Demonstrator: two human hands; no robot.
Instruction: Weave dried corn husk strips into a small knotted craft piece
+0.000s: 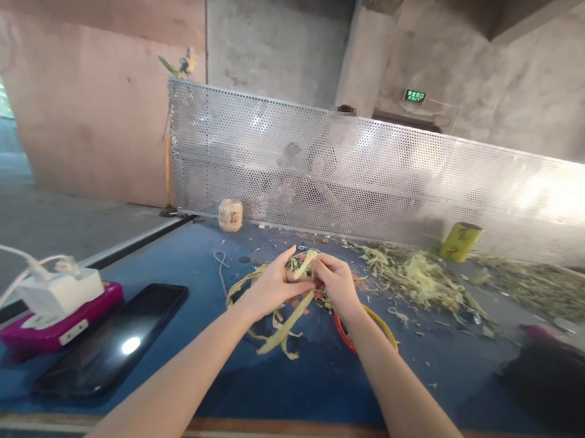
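At the middle of the blue table, both hands are on a small bundle of pale yellow-green dried leaf strips (284, 332), with loose ends trailing down onto the tabletop. My left hand (274, 286) wraps round the bundle, its index finger raised and its thumb lying across the front. The fingers of my right hand (337, 281) pinch a pale strip (305, 263) at the bundle's top. Part of the bundle is hidden behind the fingers. Under my right wrist lies a red and yellow ring-shaped thing (387, 331), partly covered by the forearm.
A heap of dried strips (418, 278) spreads to the right, near a yellow-green can (461, 242). A twine ball (230, 215) stands by the perforated metal screen (217, 147). On the left are a phone (114, 340) and a purple power strip (59, 323). People sit behind the screen.
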